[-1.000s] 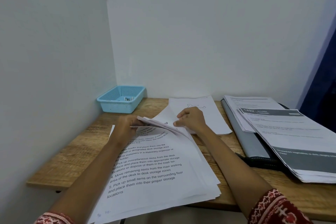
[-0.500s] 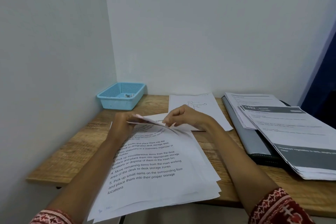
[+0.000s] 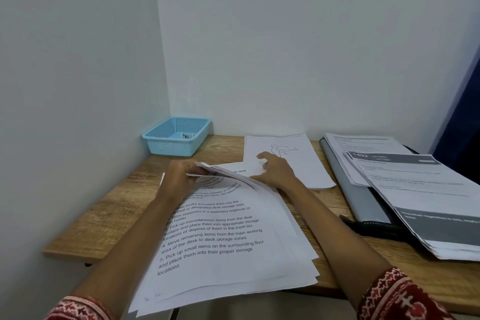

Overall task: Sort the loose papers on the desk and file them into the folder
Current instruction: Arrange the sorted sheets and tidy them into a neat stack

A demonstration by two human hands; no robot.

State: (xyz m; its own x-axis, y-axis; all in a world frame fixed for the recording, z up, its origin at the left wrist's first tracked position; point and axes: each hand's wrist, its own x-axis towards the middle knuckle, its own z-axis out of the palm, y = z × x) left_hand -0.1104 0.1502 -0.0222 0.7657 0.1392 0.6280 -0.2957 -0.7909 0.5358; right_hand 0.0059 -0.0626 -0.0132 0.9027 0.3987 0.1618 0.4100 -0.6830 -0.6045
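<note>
Loose papers [image 3: 223,247], far ends pinched up by the left hand [image 3: 179,176], right hand [image 3: 272,171] spread flat, overhang the desk's [image 3: 104,221] near edge and could slide off.

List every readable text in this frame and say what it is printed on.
Front paper stack: "4. Move remaining items from the main working area of the desk to desk storage zones".
Same stack: "5. Pick up small items on the surrounding floor".
Grey-banded sheet: "1492"; the rest is blurred.
Figure-drawing sheet: labels too small.
</note>
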